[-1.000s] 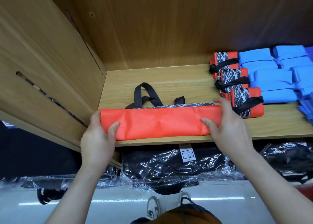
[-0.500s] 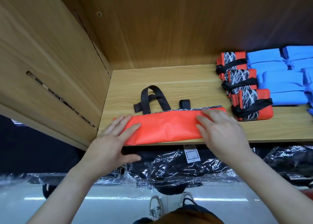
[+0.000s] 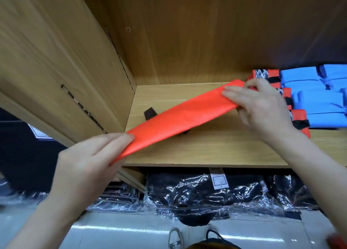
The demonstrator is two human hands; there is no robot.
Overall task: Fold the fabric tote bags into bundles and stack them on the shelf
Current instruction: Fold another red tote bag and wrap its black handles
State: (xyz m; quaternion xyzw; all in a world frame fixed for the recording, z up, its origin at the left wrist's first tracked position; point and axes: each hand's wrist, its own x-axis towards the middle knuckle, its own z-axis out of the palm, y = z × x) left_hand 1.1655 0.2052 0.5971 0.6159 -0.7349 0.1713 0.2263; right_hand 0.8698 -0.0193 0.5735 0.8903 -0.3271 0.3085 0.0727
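Orange tote bag (image 3: 187,117), folded into a long narrow strip with a black strap (image 3: 149,113) showing behind it, slants over the wooden shelf (image 3: 206,151) from near left to far right. The left hand (image 3: 88,166) pinches its near-left end in a closed grip and the right hand (image 3: 262,105) grasps its far-right end, beside orange bundles (image 3: 262,74) and blue bundles (image 3: 319,102). The white label (image 3: 218,179) on the plastic-wrapped packs (image 3: 197,194) below is too small to read.
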